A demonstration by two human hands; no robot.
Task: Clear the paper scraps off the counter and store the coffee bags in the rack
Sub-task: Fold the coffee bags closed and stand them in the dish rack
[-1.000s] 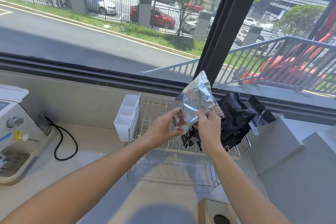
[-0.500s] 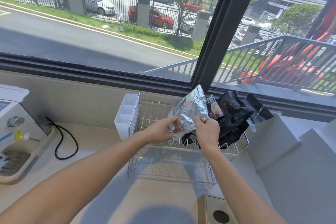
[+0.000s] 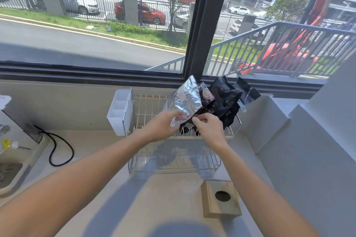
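Silver foil coffee bag (image 3: 184, 103) stands tilted at the centre of the frame, over the upper tier of a wire dish rack (image 3: 173, 161) on the pale counter (image 3: 107, 188). Its top corner leans toward the window frame (image 3: 208, 25), and its right edge lies against a cluster of black coffee bags (image 3: 225, 100) already sitting in the rack's right half. The left hand (image 3: 163, 124) grips the foil bag's lower left corner, fingers curled round the crumpled foil. The right hand (image 3: 209, 126) is just right of that corner, its fingers curled and pinched together at the bottom edge of the bags; whether it holds the foil bag or a black one cannot be told. Both forearms reach in from the lower edge of the frame.

A white plastic cutlery holder (image 3: 119, 111) hangs on the rack's left side. At lower right of centre a small brown cardboard box (image 3: 221, 208) with a round hole in its top sits on the counter. At the left edge, part of a white appliance (image 3: 11, 140) shows, with a black cable (image 3: 57, 150) looping on the counter beside it.
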